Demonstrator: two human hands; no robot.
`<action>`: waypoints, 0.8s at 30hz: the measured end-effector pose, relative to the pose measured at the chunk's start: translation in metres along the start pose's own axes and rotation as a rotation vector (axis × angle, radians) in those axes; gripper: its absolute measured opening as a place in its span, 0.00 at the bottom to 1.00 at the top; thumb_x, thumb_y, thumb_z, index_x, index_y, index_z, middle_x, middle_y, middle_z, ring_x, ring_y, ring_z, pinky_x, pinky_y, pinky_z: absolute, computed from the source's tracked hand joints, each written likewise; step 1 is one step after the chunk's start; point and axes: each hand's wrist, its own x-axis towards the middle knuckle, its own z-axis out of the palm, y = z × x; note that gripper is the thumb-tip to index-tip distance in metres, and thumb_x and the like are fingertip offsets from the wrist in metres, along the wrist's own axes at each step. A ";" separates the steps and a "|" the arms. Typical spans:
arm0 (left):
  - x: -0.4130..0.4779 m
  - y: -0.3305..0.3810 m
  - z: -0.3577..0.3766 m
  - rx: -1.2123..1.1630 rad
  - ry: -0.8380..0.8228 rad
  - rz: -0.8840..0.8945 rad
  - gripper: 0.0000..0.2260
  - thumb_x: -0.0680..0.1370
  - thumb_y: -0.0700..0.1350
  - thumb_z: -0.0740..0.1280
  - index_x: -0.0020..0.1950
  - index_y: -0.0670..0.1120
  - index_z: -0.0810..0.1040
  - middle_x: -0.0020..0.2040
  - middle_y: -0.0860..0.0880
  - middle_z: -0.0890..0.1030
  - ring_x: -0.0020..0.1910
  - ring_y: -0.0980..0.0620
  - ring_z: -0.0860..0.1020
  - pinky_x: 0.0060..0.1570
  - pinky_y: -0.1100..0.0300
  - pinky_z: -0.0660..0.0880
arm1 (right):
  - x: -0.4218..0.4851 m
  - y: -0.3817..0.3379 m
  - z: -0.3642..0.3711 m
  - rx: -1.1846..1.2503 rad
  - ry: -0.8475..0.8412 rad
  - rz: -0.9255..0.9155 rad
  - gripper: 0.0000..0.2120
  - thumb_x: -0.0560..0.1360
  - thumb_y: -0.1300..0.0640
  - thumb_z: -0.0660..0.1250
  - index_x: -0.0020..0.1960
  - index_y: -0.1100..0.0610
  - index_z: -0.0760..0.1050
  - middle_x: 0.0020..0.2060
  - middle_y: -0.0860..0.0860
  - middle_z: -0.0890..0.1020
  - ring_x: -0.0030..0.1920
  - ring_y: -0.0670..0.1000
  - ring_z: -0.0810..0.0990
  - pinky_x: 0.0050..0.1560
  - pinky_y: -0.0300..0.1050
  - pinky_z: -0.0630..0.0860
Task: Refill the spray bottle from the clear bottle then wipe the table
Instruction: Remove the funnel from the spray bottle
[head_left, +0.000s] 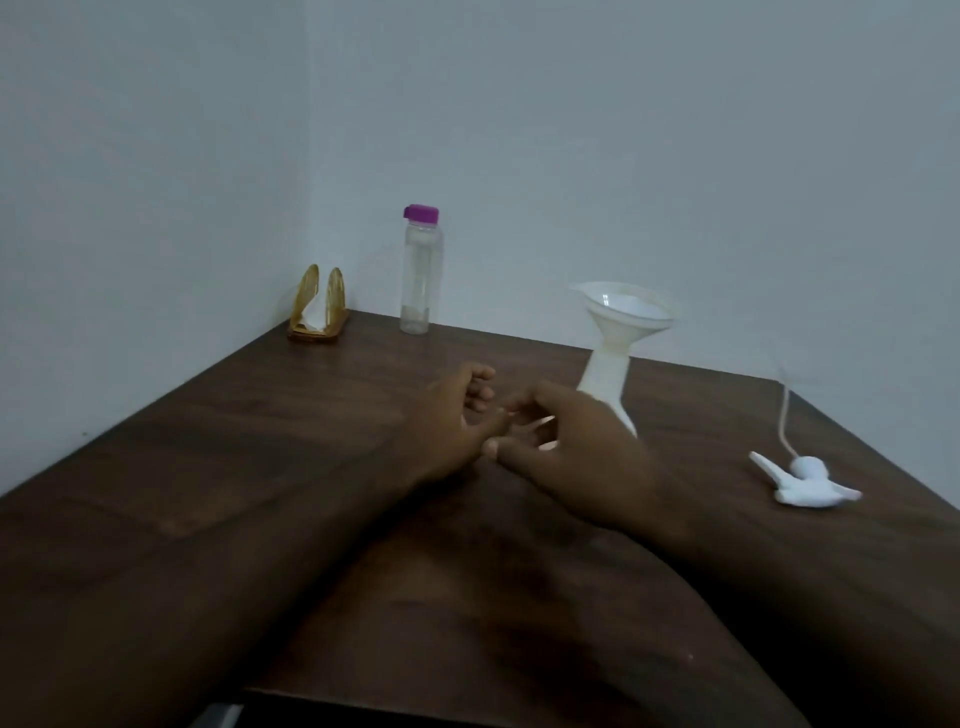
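The spray bottle stands on the table right of centre with a funnel seated in its neck, its lower part hidden behind the right hand. Its trigger head, one piece with a thin tube, lies on the table well apart to the right. The clear bottle stands at the far edge near the wall, purple cap on, with only a little liquid at the bottom as far as can be seen.

Both hands hover over the middle of the table, close together, fingers loosely curled and grasping nothing; the left hand sits just beside the right one.

Judging by the capped bottle and waiting funnel, either pouring is about to start or it is already done (the near-empty bottle hints at the latter). If filling is finished, the next move would be lifting the funnel out and screwing the head back on.

Counted: one spray bottle, one funnel, one trigger head, one clear bottle, one napkin holder in the corner.
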 end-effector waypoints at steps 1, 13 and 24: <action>-0.001 0.010 0.009 -0.017 -0.011 0.004 0.28 0.69 0.57 0.70 0.67 0.51 0.70 0.55 0.54 0.78 0.53 0.58 0.77 0.55 0.56 0.77 | -0.008 0.005 -0.012 0.051 0.092 0.014 0.08 0.71 0.46 0.73 0.48 0.45 0.78 0.42 0.42 0.83 0.42 0.39 0.81 0.44 0.38 0.77; 0.031 0.074 0.071 -0.051 0.023 0.003 0.26 0.74 0.60 0.69 0.67 0.50 0.70 0.59 0.53 0.77 0.59 0.53 0.76 0.54 0.63 0.70 | 0.025 0.035 -0.076 0.471 0.618 0.273 0.20 0.75 0.41 0.67 0.60 0.52 0.70 0.46 0.48 0.80 0.47 0.49 0.82 0.51 0.56 0.81; 0.026 0.068 0.078 -0.061 0.062 -0.012 0.25 0.77 0.58 0.65 0.70 0.50 0.68 0.67 0.52 0.74 0.57 0.59 0.72 0.53 0.72 0.63 | 0.082 0.056 -0.108 0.754 0.386 0.343 0.07 0.81 0.58 0.63 0.56 0.58 0.77 0.52 0.55 0.84 0.48 0.53 0.83 0.46 0.46 0.82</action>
